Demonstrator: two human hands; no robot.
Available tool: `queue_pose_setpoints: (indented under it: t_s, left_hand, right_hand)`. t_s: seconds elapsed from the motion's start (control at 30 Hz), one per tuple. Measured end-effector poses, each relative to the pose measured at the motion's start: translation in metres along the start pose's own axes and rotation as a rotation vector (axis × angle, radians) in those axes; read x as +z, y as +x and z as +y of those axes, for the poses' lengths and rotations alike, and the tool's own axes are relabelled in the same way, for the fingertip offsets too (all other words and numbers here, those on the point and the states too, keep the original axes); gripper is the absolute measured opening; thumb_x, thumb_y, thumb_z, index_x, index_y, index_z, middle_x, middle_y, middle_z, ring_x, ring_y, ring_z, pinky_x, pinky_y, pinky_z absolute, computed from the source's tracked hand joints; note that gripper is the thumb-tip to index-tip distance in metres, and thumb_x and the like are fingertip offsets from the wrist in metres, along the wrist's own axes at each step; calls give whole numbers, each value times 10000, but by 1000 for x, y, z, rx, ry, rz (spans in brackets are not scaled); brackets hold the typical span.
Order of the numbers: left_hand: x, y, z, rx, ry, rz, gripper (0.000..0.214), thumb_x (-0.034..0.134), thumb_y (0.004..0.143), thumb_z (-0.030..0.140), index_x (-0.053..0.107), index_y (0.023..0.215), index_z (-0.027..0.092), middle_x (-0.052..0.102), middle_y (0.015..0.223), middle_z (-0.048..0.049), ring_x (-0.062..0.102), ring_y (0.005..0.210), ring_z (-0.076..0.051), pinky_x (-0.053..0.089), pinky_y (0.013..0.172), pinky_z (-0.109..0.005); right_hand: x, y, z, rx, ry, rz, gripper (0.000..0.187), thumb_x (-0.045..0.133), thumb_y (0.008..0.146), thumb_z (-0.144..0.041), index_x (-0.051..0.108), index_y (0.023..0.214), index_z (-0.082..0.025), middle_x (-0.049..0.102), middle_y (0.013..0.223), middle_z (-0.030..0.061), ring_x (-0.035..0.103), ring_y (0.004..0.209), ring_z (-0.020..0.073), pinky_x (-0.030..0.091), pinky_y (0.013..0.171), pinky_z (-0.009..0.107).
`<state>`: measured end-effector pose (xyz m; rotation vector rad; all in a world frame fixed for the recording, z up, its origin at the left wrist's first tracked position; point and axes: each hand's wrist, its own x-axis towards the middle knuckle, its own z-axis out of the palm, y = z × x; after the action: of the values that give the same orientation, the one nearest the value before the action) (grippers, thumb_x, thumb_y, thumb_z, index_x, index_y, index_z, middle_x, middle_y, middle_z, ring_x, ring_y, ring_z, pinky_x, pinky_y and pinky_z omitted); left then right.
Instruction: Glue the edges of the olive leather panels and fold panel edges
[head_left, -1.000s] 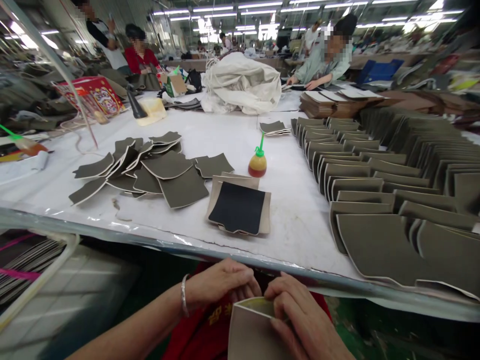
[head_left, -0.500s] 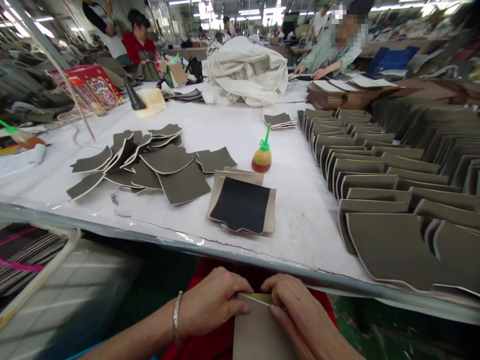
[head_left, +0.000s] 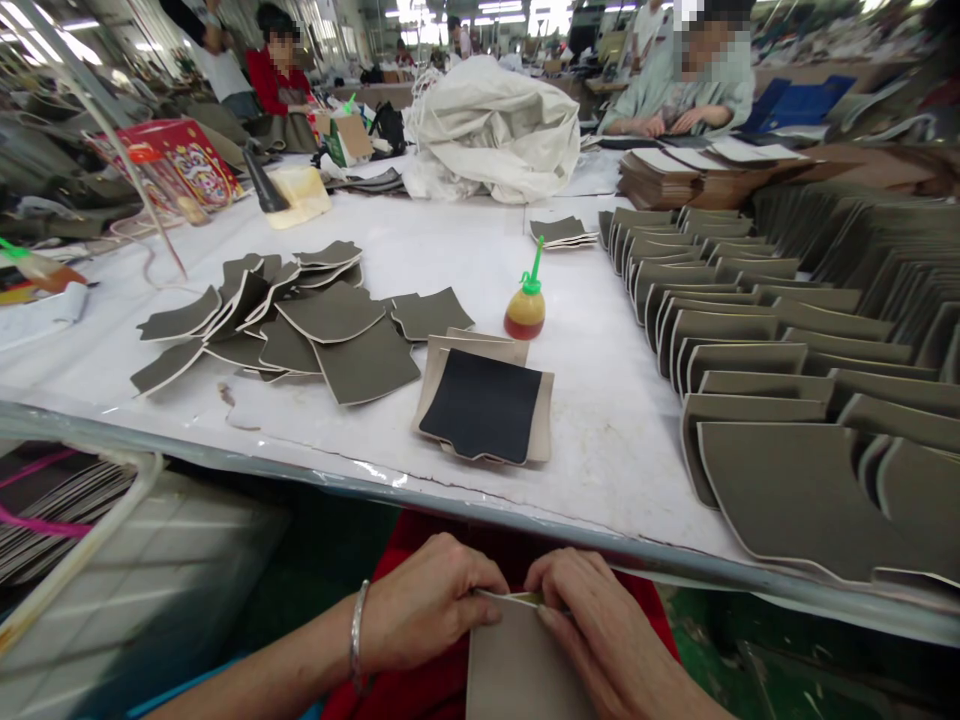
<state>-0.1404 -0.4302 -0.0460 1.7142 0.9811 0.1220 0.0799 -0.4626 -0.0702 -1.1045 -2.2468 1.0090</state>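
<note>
Below the table's near edge, my left hand [head_left: 427, 605] and my right hand [head_left: 600, 630] pinch the top edge of a beige cut piece [head_left: 514, 665] held over my lap. Both hands have their fingers closed on it; a yellowish glued strip shows along its top between them. A silver bangle circles my left wrist. On the table just beyond lies a small stack of beige pieces topped by a black piece [head_left: 482, 405]. A glue bottle [head_left: 525, 310] with a green nozzle stands behind the stack.
Loose grey pieces [head_left: 300, 330] lie scattered at the left of the white table [head_left: 600, 440]. Overlapping rows of grey pieces [head_left: 765, 340] fill the right side. A white sack [head_left: 487, 130] sits at the back. Other people work at the far end.
My hands have pressed the top edge of the beige piece closer together and sunk slightly lower in view. The view has tilted a little downward.
</note>
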Motion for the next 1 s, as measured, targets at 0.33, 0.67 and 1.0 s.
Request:
queue_pose_setpoints:
  t_s: [0.33,0.67,1.0]
  left_hand:
    - [-1,0,2,81,-34,-22,226,566,832,124,750,939,201,723,896,0,635,829,-148,391,723,-191]
    - [9,9,8,52,107,50,109,650,872,251,752,842,226,713,783,31,546,763,-143,329,663,-241]
    - [19,12,7,151,108,46,209,584,932,279,716,787,207,685,735,39,534,718,-121,329,674,-241]
  right_hand:
    - [9,-3,8,6,-57,21,161,369,962,-127,403,841,-228,542,834,8,465,748,192,361,647,321]
    - [6,-4,3,-22,-151,-3,184,374,952,-82,396,831,-218,538,816,8,448,742,193,328,673,334]
    - [-11,-9,-3,110,-37,-37,152,504,897,-67,463,843,-204,587,878,24,477,822,201,365,713,330]
